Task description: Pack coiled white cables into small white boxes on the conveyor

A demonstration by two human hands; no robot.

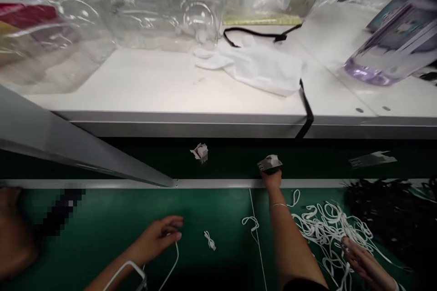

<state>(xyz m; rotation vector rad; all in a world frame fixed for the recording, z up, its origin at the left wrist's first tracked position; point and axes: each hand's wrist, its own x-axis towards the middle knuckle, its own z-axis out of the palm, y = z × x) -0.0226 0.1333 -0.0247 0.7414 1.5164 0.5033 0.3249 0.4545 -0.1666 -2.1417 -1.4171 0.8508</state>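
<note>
My left hand (159, 238) is over the green surface at lower left, its fingers curled around the end of a white cable (176, 259) that hangs down out of view. My right hand (272, 179) reaches forward past a pale rail and grips a small grey-and-white box (269, 163) with its flaps raised; part of the fingers is hidden under it. A similar torn-open box (200, 152) stands further left. Between my arms lie a small bundled white cable (210, 241) and a loose white cable loop (251, 223).
Another person's hand (363, 259) touches a tangle of white cables (327, 223), with a black heap (382, 218) beyond. A white shelf (164, 86) overhead carries plastic bags, a white cloth (262, 66) and a purple-tinted container (392, 50). A slanted grey post (85, 141) crosses the left side.
</note>
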